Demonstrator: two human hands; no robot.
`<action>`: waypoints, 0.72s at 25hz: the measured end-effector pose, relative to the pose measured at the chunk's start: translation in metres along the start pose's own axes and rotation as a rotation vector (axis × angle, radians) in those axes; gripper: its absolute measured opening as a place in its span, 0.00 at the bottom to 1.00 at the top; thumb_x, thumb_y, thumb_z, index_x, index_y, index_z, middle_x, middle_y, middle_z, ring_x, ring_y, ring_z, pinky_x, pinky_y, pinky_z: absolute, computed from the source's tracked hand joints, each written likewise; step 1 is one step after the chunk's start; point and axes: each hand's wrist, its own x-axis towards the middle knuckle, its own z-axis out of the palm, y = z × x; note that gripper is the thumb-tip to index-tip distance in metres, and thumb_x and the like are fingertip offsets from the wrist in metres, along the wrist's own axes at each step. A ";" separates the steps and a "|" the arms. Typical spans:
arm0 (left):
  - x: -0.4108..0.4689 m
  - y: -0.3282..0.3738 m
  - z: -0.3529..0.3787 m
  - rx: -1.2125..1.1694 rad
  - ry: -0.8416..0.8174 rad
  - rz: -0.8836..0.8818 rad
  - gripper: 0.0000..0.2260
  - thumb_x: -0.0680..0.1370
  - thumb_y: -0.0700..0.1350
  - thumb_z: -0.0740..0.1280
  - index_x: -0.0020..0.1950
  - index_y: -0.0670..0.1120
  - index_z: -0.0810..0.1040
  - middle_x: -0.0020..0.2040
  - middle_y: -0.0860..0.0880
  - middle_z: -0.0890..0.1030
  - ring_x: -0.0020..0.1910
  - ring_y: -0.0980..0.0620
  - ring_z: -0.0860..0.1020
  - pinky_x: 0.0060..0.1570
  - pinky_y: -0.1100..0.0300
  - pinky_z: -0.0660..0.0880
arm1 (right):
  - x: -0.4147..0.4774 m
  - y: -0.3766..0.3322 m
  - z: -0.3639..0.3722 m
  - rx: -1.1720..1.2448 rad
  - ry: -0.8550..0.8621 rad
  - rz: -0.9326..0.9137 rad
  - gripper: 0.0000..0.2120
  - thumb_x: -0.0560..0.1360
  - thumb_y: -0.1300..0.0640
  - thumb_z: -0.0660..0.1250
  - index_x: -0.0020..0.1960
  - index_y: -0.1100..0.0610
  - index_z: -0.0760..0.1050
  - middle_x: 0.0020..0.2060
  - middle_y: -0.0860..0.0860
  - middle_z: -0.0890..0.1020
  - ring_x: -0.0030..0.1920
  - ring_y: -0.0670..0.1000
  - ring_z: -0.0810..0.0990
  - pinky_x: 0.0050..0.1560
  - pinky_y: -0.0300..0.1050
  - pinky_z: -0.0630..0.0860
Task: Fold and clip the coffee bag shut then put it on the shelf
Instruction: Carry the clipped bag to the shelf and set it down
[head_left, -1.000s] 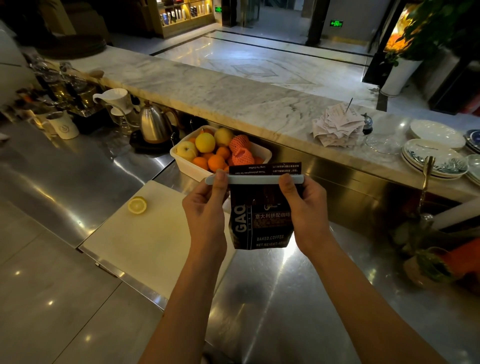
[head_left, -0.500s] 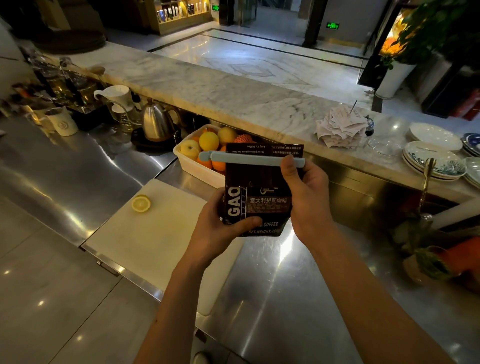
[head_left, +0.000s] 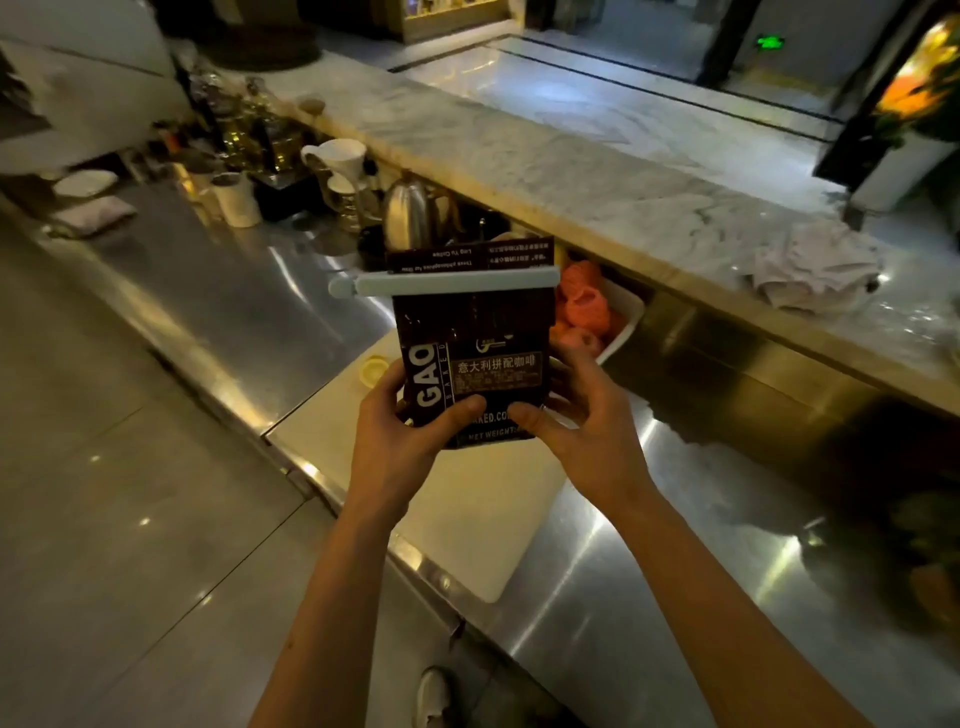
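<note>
A dark coffee bag (head_left: 475, 332) with white "GAO" lettering is held upright in the air above the steel counter. A long pale sealing clip (head_left: 447, 285) runs across its folded top, with the folded flap standing above it. My left hand (head_left: 402, 431) grips the bag's lower left corner, thumb on the front. My right hand (head_left: 582, 415) holds the lower right edge, thumb on the front too. No shelf is in view.
Under the bag lies a white cutting board (head_left: 457, 499) with a lemon slice (head_left: 375, 370). A white tub of fruit (head_left: 618, 327) and a steel kettle (head_left: 410, 215) stand behind. Cups and glassware (head_left: 244, 150) crowd the far left. A marble bar (head_left: 597, 171) runs along the back.
Both hands moved from the clip down to the bag's lower corners. The bag is lifted higher and the view has swung to the left along the counter.
</note>
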 end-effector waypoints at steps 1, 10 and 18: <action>-0.007 0.002 -0.010 -0.002 0.068 -0.008 0.20 0.65 0.47 0.77 0.55 0.53 0.77 0.47 0.60 0.85 0.48 0.63 0.83 0.42 0.67 0.80 | 0.003 -0.004 0.011 0.012 -0.028 -0.012 0.27 0.71 0.59 0.74 0.67 0.47 0.70 0.59 0.44 0.80 0.60 0.43 0.78 0.59 0.45 0.78; -0.153 0.020 -0.101 0.171 0.911 0.001 0.21 0.70 0.43 0.77 0.62 0.43 0.78 0.52 0.50 0.84 0.51 0.57 0.83 0.47 0.66 0.80 | -0.039 -0.043 0.148 0.260 -0.637 -0.141 0.29 0.71 0.64 0.73 0.69 0.54 0.70 0.60 0.49 0.81 0.60 0.46 0.80 0.60 0.50 0.78; -0.378 0.037 -0.120 0.283 1.567 -0.076 0.21 0.72 0.47 0.74 0.63 0.46 0.75 0.54 0.52 0.83 0.53 0.59 0.82 0.49 0.64 0.80 | -0.216 -0.099 0.243 0.413 -1.280 -0.267 0.28 0.72 0.64 0.71 0.68 0.48 0.69 0.58 0.43 0.79 0.60 0.43 0.79 0.60 0.46 0.78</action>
